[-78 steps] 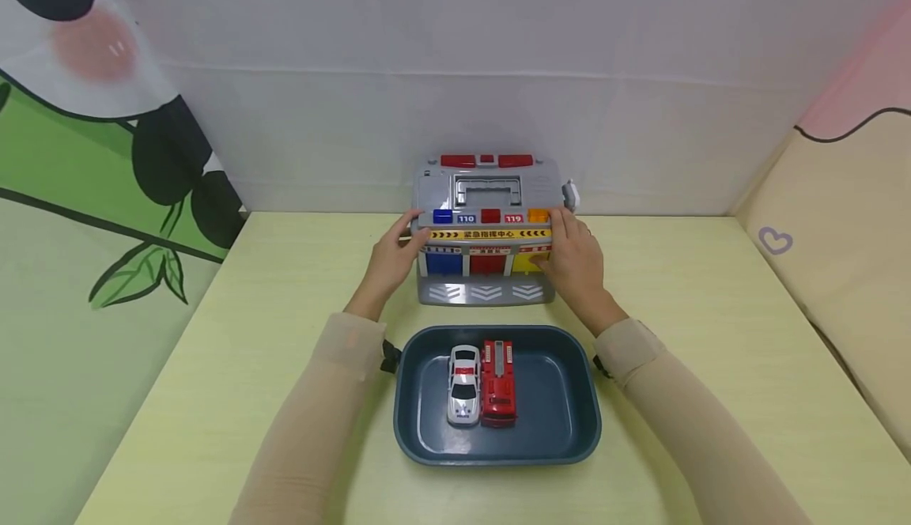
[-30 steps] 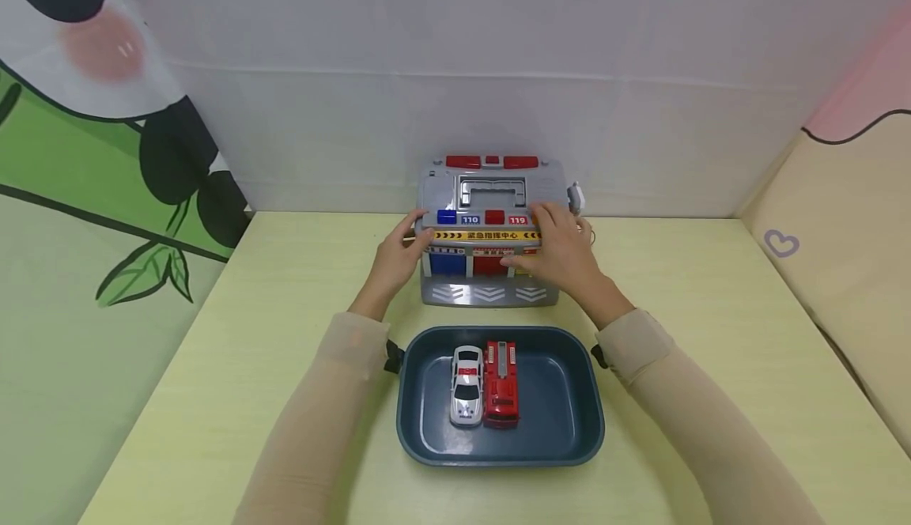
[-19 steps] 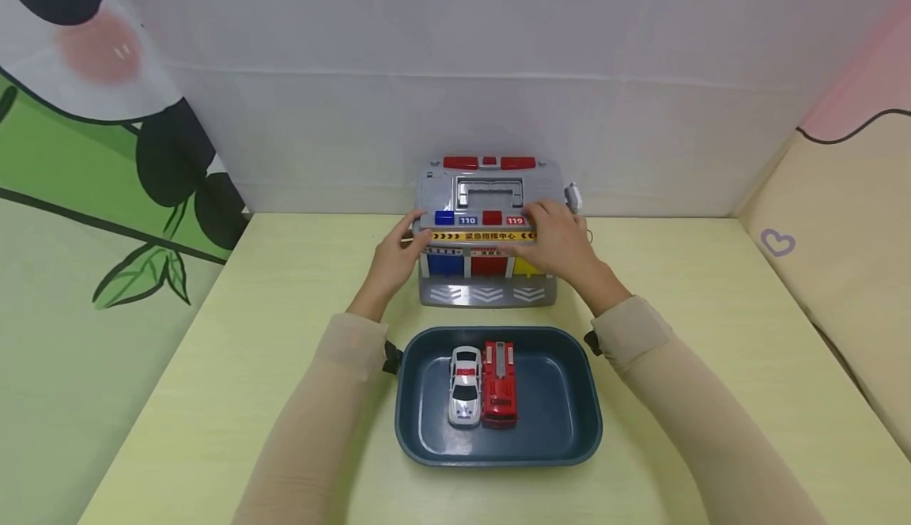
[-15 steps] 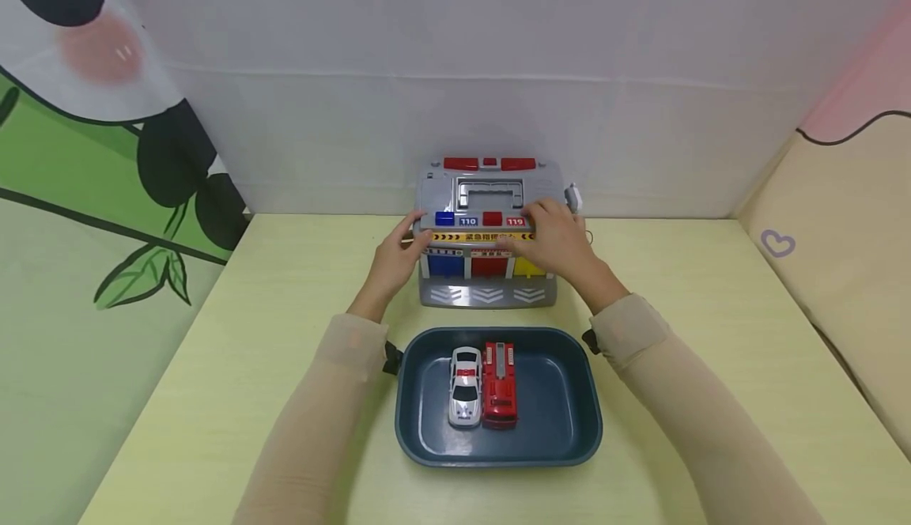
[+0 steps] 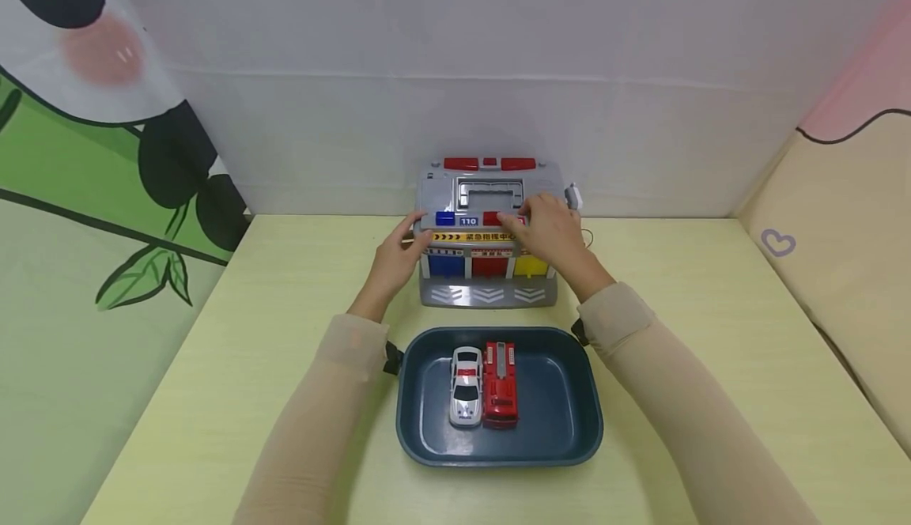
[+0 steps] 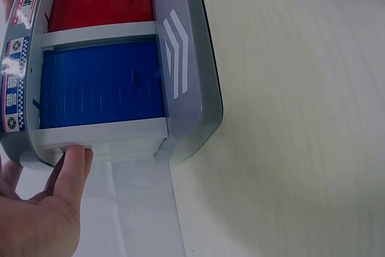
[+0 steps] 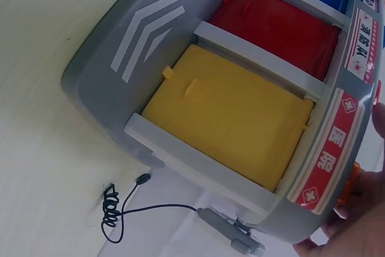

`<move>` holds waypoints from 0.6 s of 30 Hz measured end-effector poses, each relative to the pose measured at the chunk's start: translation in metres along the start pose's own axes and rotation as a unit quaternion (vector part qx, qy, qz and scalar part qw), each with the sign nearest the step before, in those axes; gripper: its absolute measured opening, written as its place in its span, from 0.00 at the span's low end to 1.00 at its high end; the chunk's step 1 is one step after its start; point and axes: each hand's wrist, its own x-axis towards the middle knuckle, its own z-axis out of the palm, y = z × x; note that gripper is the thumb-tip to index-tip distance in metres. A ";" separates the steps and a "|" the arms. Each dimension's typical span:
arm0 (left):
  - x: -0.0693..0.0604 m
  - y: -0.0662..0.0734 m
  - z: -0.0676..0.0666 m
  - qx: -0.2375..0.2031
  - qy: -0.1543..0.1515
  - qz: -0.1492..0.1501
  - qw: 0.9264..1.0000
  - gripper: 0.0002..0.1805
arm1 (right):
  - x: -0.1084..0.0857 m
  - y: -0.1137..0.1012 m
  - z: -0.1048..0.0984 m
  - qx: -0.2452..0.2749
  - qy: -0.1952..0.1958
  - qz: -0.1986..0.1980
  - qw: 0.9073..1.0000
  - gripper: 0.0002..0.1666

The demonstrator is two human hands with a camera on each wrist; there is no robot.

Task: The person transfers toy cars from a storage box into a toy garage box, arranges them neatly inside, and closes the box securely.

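Note:
A grey toy rescue station (image 5: 488,294) stands at the back of the table, with blue, red and yellow doors along its front, all down. My left hand (image 5: 395,260) grips its left upper edge; in the left wrist view, the thumb (image 6: 73,170) lies against the side wall. My right hand (image 5: 558,232) rests over the roof's right front. Its thumb reaches to the red button (image 5: 490,218), and it covers the orange button (image 7: 349,183), partly seen in the right wrist view. Whether the thumb presses is unclear.
In front of the station sits a dark blue tray (image 5: 569,343) holding a white police car (image 5: 466,398) and a red fire truck (image 5: 500,398). A coiled cord (image 7: 111,206) runs to a grey handpiece (image 7: 225,228) at the station's right side. A white backdrop (image 5: 320,137) rises behind.
My right hand has moved left from the station's right edge, then its thumb has risen from the front doors to the roof buttons. My left hand stays put.

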 end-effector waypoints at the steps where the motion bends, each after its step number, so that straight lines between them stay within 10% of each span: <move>1: 0.000 0.000 0.000 0.000 0.000 0.000 1.000 0.28 | 0.000 -0.001 0.000 0.000 -0.001 0.003 1.000 0.32; 18: 0.000 -0.001 -0.001 -0.001 0.005 0.007 1.000 0.28 | -0.004 0.004 -0.003 0.028 -0.014 -0.023 0.999 0.28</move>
